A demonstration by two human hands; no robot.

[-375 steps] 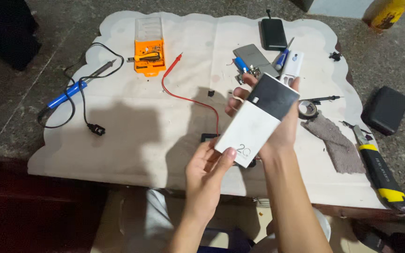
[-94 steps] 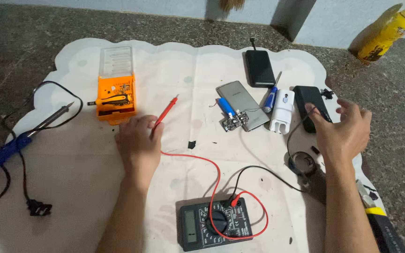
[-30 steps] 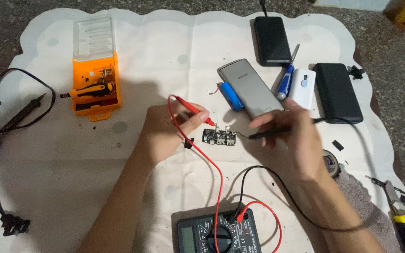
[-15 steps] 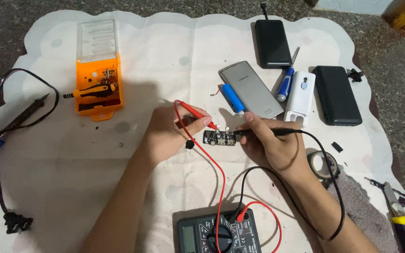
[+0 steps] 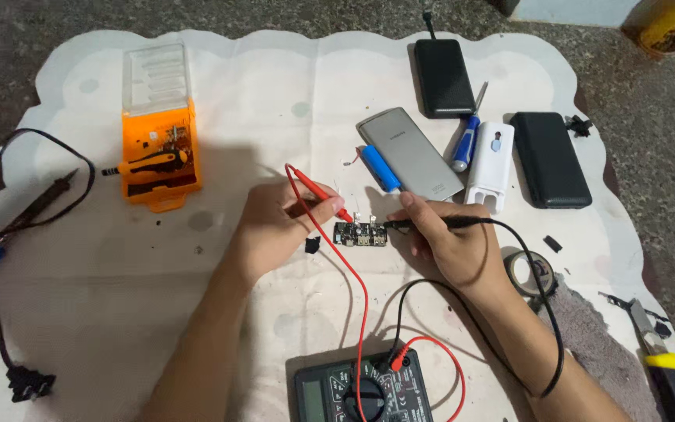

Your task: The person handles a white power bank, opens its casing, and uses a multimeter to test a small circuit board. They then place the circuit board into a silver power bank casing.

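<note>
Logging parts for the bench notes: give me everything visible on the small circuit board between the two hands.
The small circuit board is a short dark rectangle lying flat on the white cloth, studded with tiny pale and metallic components too small to identify. The left hand brings the red probe down at its left end; the right hand brings the black probe in at its right end. Exact contact points cannot be made out. A small black fragment lies just left of it.
</note>
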